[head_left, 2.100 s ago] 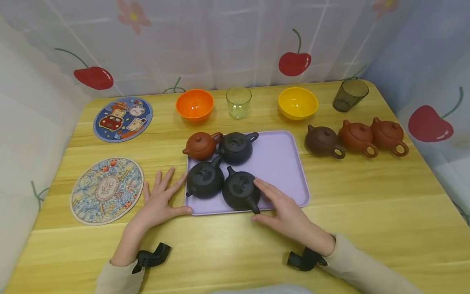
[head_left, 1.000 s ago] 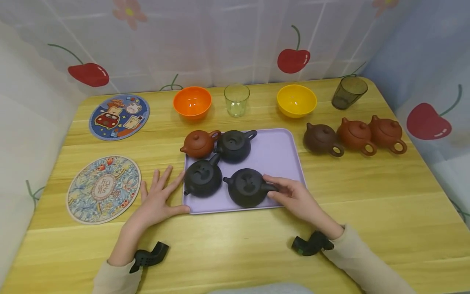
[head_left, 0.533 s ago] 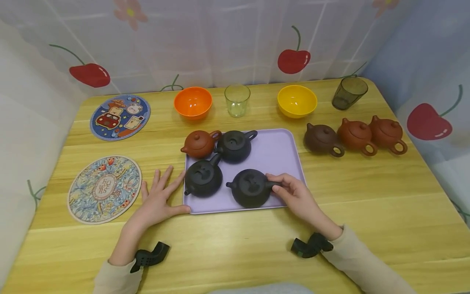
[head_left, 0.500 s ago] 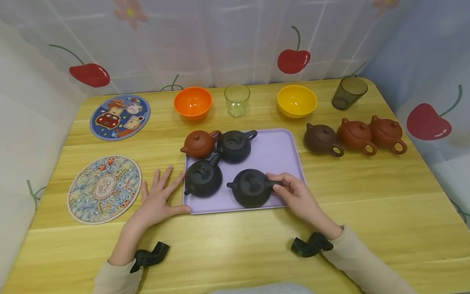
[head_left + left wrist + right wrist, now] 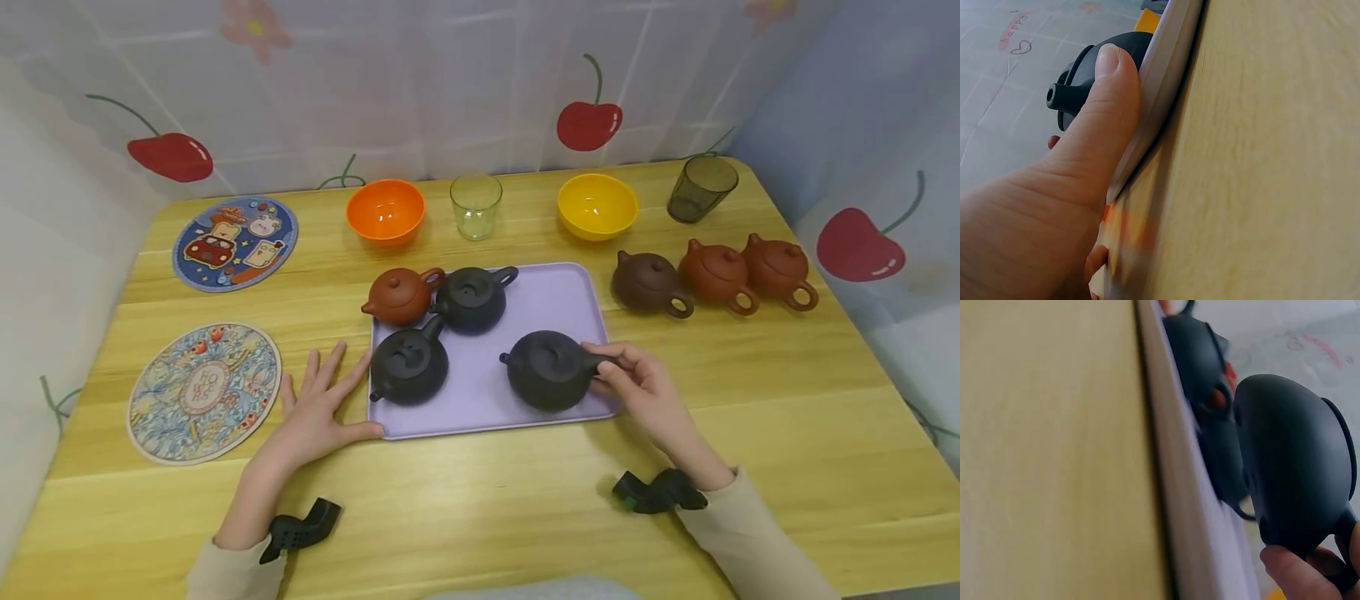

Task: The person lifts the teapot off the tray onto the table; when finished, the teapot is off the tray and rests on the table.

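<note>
Right hand [image 5: 647, 392] pinched handle of black teapot [image 5: 551, 380], grip closed on it, pot at right near part of purple tray [image 5: 557, 300]; possibly lifted slightly off tray in right wrist view, hard to tell. Left hand [image 5: 318, 410] lay flat on worktop [image 5: 480, 500], fingers spread, grip open, thumb [image 5: 1107, 119] pressed against tray's left near corner. Second black teapot [image 5: 408, 363] sat just beside that hand.
</note>
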The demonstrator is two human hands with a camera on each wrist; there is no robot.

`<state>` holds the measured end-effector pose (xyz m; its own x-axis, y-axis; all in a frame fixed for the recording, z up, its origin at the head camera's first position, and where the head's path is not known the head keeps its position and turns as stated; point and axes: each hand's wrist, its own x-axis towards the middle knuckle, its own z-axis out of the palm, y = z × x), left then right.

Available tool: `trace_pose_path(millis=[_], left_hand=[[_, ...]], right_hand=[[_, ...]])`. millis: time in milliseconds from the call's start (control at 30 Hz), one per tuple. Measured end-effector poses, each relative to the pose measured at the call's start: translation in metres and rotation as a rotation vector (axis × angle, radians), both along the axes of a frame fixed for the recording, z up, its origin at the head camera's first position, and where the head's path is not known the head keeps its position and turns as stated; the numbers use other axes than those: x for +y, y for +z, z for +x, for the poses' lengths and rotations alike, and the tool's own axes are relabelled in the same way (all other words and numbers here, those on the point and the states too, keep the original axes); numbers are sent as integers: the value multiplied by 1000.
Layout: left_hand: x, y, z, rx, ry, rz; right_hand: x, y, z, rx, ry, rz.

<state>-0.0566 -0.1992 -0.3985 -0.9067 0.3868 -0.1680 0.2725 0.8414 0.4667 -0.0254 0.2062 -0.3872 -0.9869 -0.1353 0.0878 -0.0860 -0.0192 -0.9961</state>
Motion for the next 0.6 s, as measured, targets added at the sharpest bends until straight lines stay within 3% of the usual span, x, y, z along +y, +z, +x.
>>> trace_pose_path(millis=[200, 333, 400, 467, 600], left_hand=[[-1, -1, 0, 1, -2, 6], [0, -2, 0, -5, -6, 4], [0, -2, 0, -6, -7, 3], [0, -2, 0, -2, -9, 5], [-2, -3, 0, 13, -13, 13]], right_hand=[[80, -36, 0, 147, -190, -163], [135, -37, 13, 198, -399, -269], [157, -34, 23, 240, -496, -282], [157, -14, 35, 246, -632, -265], [151, 20, 55, 151, -884, -248]])
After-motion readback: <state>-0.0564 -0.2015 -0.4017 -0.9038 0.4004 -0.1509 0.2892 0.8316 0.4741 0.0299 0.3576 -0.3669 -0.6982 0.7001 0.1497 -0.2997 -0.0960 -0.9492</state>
